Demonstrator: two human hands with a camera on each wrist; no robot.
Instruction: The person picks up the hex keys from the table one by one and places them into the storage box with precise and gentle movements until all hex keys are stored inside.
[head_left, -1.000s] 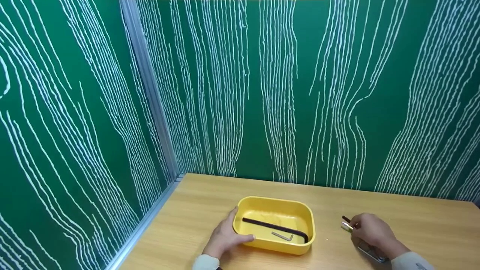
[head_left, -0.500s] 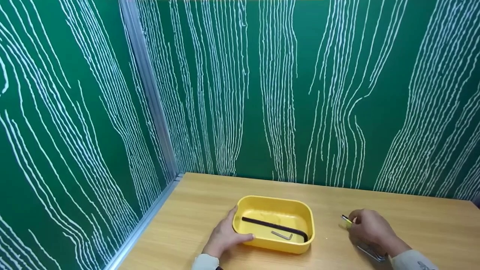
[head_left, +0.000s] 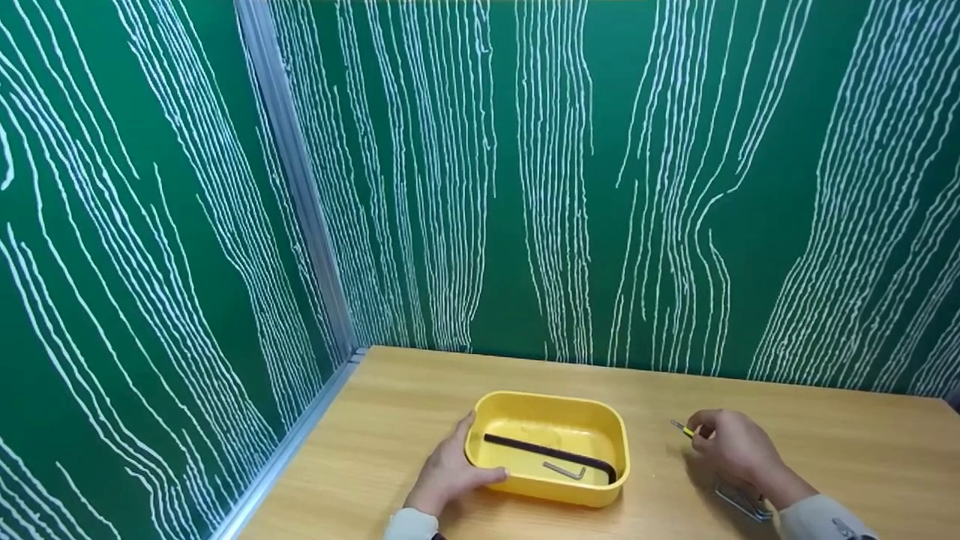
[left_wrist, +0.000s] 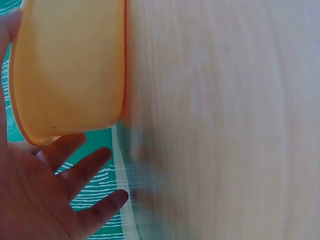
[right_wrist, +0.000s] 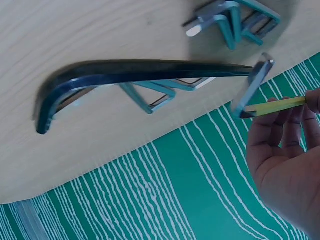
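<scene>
My left hand (head_left: 450,469) rests at the left end of the yellow tray (head_left: 600,496), thumb along its near side; in the left wrist view the fingers (left_wrist: 82,172) are straight and spread. Inside the tray lie a long black hex key (head_left: 551,451) and a small silver hex key (head_left: 562,471). To the tray's right, my right hand (head_left: 739,446) pinches an L-shaped silver hex key with a yellow sleeve (right_wrist: 277,106) between thumb and fingers. A large dark hex key (right_wrist: 125,72) shows near that hand in the right wrist view, overlapping silver hex keys (right_wrist: 150,92).
Another group of silver hex keys (right_wrist: 232,20) lies on the wooden table (head_left: 420,375), partly beneath my right forearm in the head view. Green panels (head_left: 525,187) with wavy white lines rise behind and left of the table, joined by a grey metal post (head_left: 300,165).
My right hand has moved slightly up and left, with the yellow-sleeved hex key now standing out further from its fingers. The left hand and the tray have stayed in place.
</scene>
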